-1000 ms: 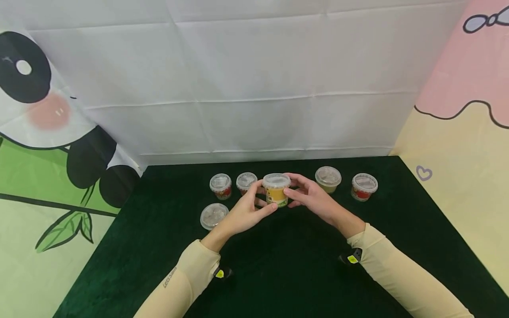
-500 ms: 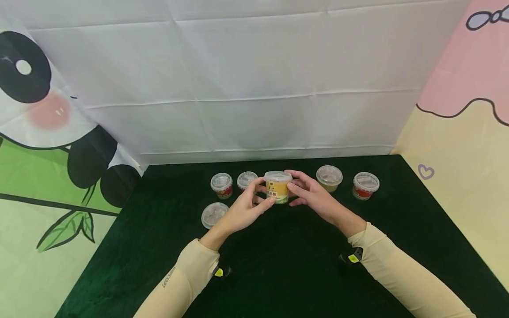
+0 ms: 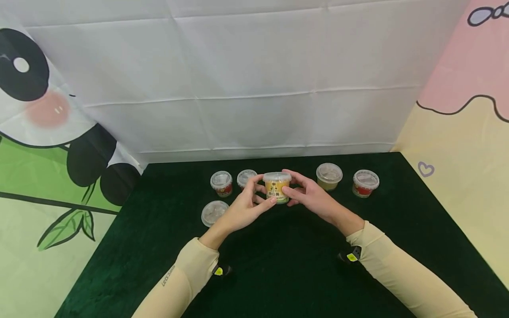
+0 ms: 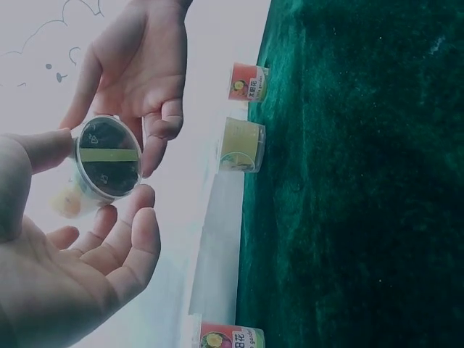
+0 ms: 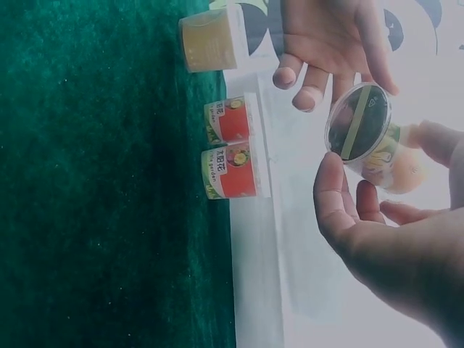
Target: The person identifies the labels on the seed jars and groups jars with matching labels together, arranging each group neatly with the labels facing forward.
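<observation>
A small clear-lidded plastic cup with a yellow label (image 3: 274, 189) is held up between both hands, above the dark green table. My left hand (image 3: 247, 209) grips its left side, thumb at the front near the base. The right hand (image 3: 312, 198) pinches it from the right, with its thumb on the label and fingers behind. In both wrist views the cup's dark base (image 4: 109, 177) shows, crossed by a pale green stripe. The lid faces up in the head view, and Chinese characters on the label face the head camera.
Two red-labelled cups (image 3: 221, 183) stand at the back left of the green cloth (image 3: 286, 265). A pale yellowish cup (image 3: 328, 176) and another red-labelled cup (image 3: 366, 183) stand back right. One lidded cup (image 3: 212, 213) sits beside the left wrist. A white sheet (image 3: 254, 79) hangs behind.
The yellow-labelled cup has turned between the fingers, so the label's characters have come round to the front. Both hands stay in nearly the same place.
</observation>
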A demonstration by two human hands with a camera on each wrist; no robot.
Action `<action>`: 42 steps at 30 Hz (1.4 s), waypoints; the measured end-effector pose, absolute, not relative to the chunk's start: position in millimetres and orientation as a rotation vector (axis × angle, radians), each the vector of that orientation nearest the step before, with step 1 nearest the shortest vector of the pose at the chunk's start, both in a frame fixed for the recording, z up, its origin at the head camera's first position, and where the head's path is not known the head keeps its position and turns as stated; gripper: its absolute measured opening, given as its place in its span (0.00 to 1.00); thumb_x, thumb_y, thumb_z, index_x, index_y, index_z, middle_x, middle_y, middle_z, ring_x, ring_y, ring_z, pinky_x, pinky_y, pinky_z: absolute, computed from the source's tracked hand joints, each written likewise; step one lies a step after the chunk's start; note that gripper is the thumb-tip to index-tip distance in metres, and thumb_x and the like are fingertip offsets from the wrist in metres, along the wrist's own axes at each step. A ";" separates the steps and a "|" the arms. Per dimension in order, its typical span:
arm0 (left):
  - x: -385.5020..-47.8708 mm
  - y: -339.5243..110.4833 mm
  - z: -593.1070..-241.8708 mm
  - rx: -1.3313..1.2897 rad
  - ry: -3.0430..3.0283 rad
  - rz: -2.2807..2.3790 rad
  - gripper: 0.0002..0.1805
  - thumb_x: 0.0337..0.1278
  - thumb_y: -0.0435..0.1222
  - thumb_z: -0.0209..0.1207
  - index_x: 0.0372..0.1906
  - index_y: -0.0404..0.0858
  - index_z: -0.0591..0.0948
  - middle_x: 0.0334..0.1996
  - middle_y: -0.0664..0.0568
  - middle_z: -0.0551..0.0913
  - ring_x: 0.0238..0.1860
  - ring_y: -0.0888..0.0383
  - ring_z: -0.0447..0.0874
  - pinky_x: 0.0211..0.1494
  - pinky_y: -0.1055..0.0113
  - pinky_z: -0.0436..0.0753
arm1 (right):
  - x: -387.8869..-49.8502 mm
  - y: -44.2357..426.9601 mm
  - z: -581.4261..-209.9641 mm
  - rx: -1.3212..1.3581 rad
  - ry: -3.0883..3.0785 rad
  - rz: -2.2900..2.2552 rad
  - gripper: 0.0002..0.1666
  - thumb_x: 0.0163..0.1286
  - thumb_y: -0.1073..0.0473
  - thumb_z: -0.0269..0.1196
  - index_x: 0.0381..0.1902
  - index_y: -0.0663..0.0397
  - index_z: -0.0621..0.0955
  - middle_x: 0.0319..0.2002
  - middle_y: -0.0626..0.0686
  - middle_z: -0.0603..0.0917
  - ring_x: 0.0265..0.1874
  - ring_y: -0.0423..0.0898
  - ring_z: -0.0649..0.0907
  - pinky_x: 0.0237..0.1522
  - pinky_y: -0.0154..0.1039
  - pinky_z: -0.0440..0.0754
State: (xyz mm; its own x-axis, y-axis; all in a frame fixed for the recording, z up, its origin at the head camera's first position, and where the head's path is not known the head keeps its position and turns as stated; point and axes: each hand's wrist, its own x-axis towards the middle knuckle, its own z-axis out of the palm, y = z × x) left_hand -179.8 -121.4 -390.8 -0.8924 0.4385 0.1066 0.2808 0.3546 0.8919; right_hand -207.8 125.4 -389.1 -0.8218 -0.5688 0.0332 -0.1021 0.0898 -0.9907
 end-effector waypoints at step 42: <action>-181.9 -133.8 -390.7 0.657 2.415 1.570 0.30 0.82 0.45 0.43 0.78 0.42 0.50 0.60 0.39 0.71 0.48 0.48 0.83 0.50 0.53 0.83 | -202.9 120.1 -390.3 -0.678 1.861 -1.834 0.35 0.84 0.53 0.46 0.82 0.48 0.50 0.72 0.63 0.63 0.64 0.66 0.71 0.57 0.50 0.80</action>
State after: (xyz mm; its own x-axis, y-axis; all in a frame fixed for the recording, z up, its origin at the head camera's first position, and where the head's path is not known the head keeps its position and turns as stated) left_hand -181.9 -133.8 -390.7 -0.8845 0.4591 0.0827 0.2618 0.3420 0.9025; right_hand -202.9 120.1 -390.3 -0.7837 -0.6204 0.0300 -0.0392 0.0011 -0.9992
